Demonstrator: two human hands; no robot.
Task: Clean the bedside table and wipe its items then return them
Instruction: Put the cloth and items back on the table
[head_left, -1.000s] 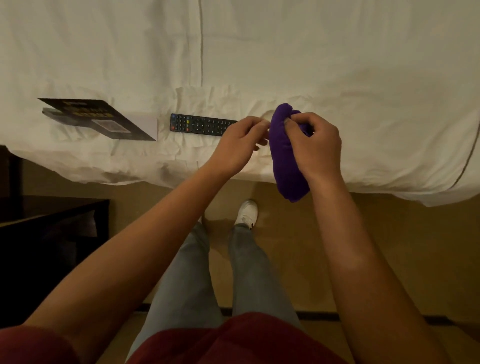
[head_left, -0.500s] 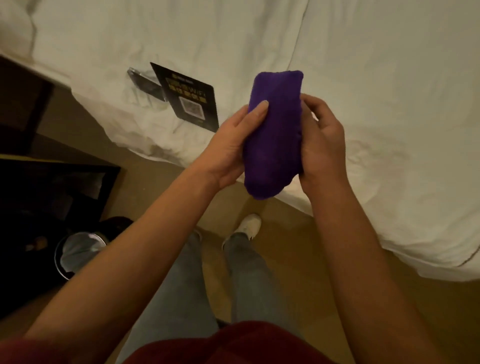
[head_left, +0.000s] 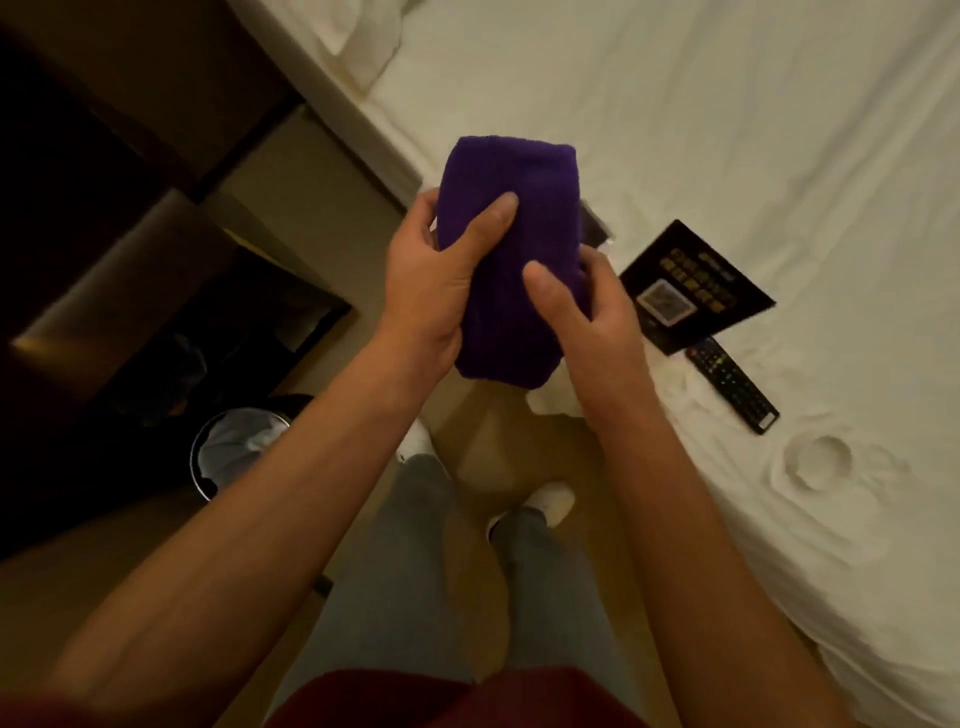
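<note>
Cloth: a folded purple cloth (head_left: 511, 260) stood upright in the air between both hands, over the gap between bed and floor.
Left hand: the left hand (head_left: 431, 280) gripped the cloth's left side, its thumb (head_left: 488, 218) pressed flat across the front and the fingers curled round behind.
Right hand: the right hand (head_left: 587, 312) gripped the lower right side, thumb (head_left: 545, 286) on the front face, fingers wrapped behind the cloth and mostly hidden by it.
Card: a black card (head_left: 691, 288) with gold print and a square code lay flat on the white bed (head_left: 727, 130), just right of the grip.
Clear stand: something glassy (head_left: 595, 226) showed beside the cloth's right edge, touching the card's near corner; too blurred to tell more.
Remote: a black remote control (head_left: 732, 382) lay on the sheet, right of and below the grip, next to the card's lower edge.
Bin: a round bin (head_left: 234, 447) with a pale liner stood on the floor, well left of and below the grip.
Bedside table: dark wooden furniture (head_left: 156, 291) sat to the left of the grip, its top hard to make out in the shadow.
Person: grey trouser legs and white shoes (head_left: 553, 501) were directly beneath the held cloth.
</note>
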